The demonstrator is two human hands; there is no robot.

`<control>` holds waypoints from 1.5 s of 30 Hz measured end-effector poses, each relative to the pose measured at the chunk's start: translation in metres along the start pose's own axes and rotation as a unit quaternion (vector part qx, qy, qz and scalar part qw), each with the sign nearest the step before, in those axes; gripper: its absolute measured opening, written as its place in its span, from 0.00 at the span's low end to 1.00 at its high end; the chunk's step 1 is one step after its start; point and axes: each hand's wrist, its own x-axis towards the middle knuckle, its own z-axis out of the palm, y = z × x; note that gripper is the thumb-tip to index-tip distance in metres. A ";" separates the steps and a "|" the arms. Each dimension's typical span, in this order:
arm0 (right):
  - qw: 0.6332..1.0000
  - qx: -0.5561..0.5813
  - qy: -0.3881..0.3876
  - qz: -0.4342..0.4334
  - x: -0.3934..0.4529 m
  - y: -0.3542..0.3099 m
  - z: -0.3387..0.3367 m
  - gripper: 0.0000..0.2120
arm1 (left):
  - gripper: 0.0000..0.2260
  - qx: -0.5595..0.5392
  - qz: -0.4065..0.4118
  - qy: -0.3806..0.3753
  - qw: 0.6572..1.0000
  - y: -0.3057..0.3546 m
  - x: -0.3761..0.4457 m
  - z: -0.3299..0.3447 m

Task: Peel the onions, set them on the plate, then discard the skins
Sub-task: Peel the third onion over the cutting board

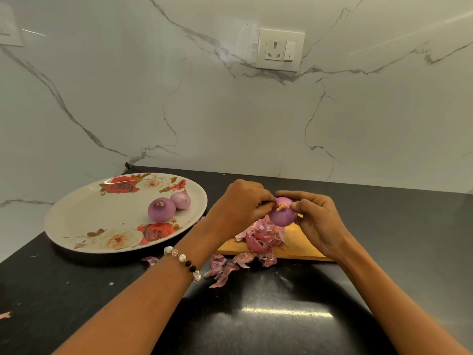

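A purple onion (282,213) is held above the wooden cutting board (297,243). My right hand (316,221) cups it from the right, thumb near its root tuft. My left hand (238,204) pinches at the top of the same onion with its fingertips. Two peeled onions (161,210) (180,200) lie on the flowered white plate (84,219) at the left. A heap of pink onion skins (261,239) covers the board, and more skins (225,269) lie on the counter in front of it.
The black counter (268,316) runs to a white marble wall with a power socket (280,49). A loose skin scrap (5,315) lies at the far left edge. A beaded bracelet (183,262) is on my left wrist.
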 end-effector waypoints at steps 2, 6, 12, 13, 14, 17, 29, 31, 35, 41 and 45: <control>1.000 -0.004 0.001 0.004 -0.001 0.000 0.001 0.15 | 0.07 0.008 0.018 -0.016 1.000 0.000 0.001 -0.001; 1.000 -0.007 -0.002 0.009 -0.002 -0.001 0.001 0.16 | 0.07 0.004 0.031 -0.040 0.999 -0.001 0.003 -0.003; 1.000 -0.011 -0.001 0.012 -0.003 -0.001 0.003 0.16 | 0.07 0.015 0.046 -0.041 0.998 -0.001 0.002 -0.002; 1.000 -0.011 -0.001 0.013 -0.003 -0.001 0.003 0.16 | 0.07 0.016 0.047 -0.037 0.998 -0.001 0.002 -0.002; 1.000 -0.010 0.001 0.013 -0.003 -0.001 0.003 0.16 | 0.07 0.018 0.048 -0.033 0.998 -0.002 0.002 -0.002; 1.000 -0.006 0.005 0.013 -0.002 -0.001 0.004 0.15 | 0.06 0.023 0.048 -0.021 0.998 -0.003 0.000 0.000; 1.000 0.024 0.006 0.009 -0.002 -0.001 0.007 0.15 | 0.04 -0.007 -0.034 0.033 0.999 -0.005 -0.002 0.011; 1.000 0.021 0.009 0.005 -0.001 -0.002 0.005 0.14 | 0.05 -0.066 -0.057 0.032 0.996 -0.008 -0.003 0.008; 1.000 0.009 0.013 0.006 -0.001 -0.002 0.001 0.14 | 0.08 -0.114 -0.041 0.010 0.993 -0.010 -0.003 0.003; 1.000 -0.020 -0.004 0.021 -0.003 -0.001 0.004 0.15 | 0.08 -0.030 0.012 -0.012 0.999 -0.008 -0.001 -0.001; 1.000 -0.002 0.006 0.013 -0.003 -0.002 0.006 0.15 | 0.07 0.038 0.054 -0.006 0.998 -0.006 -0.001 0.000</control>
